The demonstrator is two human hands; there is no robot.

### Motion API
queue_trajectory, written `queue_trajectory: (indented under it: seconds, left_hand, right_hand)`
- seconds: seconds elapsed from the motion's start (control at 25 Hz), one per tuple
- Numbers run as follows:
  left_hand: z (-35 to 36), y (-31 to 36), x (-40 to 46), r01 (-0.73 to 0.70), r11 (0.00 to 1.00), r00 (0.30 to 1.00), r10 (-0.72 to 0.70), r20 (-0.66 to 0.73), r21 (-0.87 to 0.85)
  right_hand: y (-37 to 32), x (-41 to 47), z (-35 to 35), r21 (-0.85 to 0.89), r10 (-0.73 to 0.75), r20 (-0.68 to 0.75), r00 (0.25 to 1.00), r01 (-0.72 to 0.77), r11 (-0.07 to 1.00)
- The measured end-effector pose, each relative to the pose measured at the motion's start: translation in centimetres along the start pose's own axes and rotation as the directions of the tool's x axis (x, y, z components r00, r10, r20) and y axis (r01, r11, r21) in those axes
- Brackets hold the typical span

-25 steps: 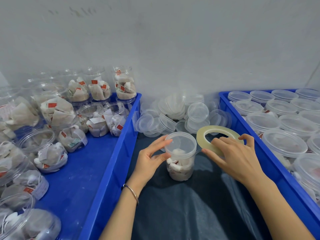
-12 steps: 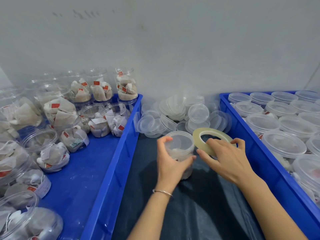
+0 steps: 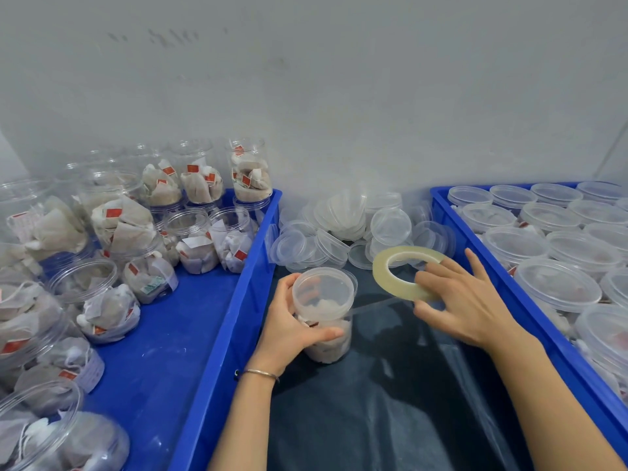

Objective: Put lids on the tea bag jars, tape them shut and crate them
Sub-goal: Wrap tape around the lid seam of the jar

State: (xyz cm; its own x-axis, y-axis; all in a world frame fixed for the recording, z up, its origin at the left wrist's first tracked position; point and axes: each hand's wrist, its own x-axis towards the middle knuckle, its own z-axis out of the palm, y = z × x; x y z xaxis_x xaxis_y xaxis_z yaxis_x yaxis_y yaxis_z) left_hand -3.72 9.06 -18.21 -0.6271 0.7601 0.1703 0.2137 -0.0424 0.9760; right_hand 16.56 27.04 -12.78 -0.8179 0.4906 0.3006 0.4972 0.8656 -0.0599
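Since a second ago, the left hand (image 3: 289,329) has gone from touching the clear plastic tea bag jar with a translucent lid (image 3: 323,314) with straight fingers to wrapping round it, thumb curling across the near side and fingers round the far side. That jar is standing upright on the dark plastic sheet (image 3: 390,402) between the two crates, directly in front of the person, its lid sitting on top.

Just to the jar's right, apart from it, the right hand (image 3: 465,304) is gripping the ring-shaped roll of clear yellowish tape (image 3: 407,271), fingers lying over the roll's near edge and thumb below it; the roll is tilting up towards the wall.

Behind both, a heap of loose clear plastic lids (image 3: 353,229) is lying against the grey wall (image 3: 339,96). On the left, the blue plastic crate (image 3: 163,351) is holding open jars of tea bags (image 3: 190,243). On the right, a second blue crate (image 3: 550,345) is holding lidded jars (image 3: 557,283) packed closely together.
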Motion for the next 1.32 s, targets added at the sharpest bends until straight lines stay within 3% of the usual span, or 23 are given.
queue_trajectory:
  seconds: [0.16, 0.36, 0.56, 0.84, 1.12, 1.2, 1.32]
  left_hand:
    - [0.0, -0.2, -0.3, -0.001, 1.000, 0.995, 0.003, 0.103, -0.017]
    - [0.2, 0.4, -0.2, 0.013, 1.000, 0.952, -0.008, 0.307, -0.014]
    - [-0.2, 1.2, -0.1, 0.072, 0.997, 0.931, -0.072, 0.358, 0.011]
    - [-1.9, 1.9, -0.2, 0.076, 0.987, 0.940, -0.118, 0.320, 0.140]
    - [-0.5, 4.7, -2.0, 0.017, 0.904, 0.978, -0.104, 0.181, 0.428]
    - [1.4, 6.0, -2.5, 0.018, 0.850, 0.978, -0.125, 0.169, 0.527]
    - [5.5, 6.9, -2.1, 0.089, 0.697, 0.996, -0.081, -0.045, 0.711]
  right_hand:
    - [1.0, 1.6, -0.2, 0.018, 0.030, 0.110, 0.993, -0.032, 0.999]
    - [-0.6, 5.5, -0.2, 0.072, -0.137, 0.217, 0.966, 0.124, 0.990]
    - [-2.4, 7.0, 0.4, 0.154, -0.228, 0.275, 0.934, 0.191, 0.969]
    - [-2.1, 5.7, 1.0, 0.315, -0.275, 0.149, 0.950, 0.218, 0.924]
    - [-1.7, 4.6, 1.0, 0.354, -0.180, 0.184, 0.966, 0.106, 0.929]
    - [-2.0, 4.6, 0.9, 0.305, -0.183, 0.143, 0.973, 0.132, 0.943]
    - [-2.4, 4.5, 0.9, 0.218, -0.179, 0.110, 0.978, 0.153, 0.964]
